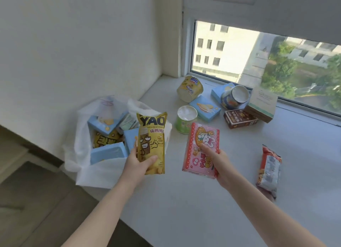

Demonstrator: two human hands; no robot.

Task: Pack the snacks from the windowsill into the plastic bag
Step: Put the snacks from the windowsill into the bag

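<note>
My left hand grips a yellow chip packet upright by its lower end, just right of the white plastic bag. The bag stands open at the left end of the windowsill and holds blue boxes and a yellow packet. My right hand holds a pink box with a rabbit picture by its lower half, above the sill.
Farther back on the sill lie a yellow cup, a green cup, a blue cup, two blue boxes, a brown box and a tan box. A red packet lies at the right. The sill's front edge drops to the floor at the left.
</note>
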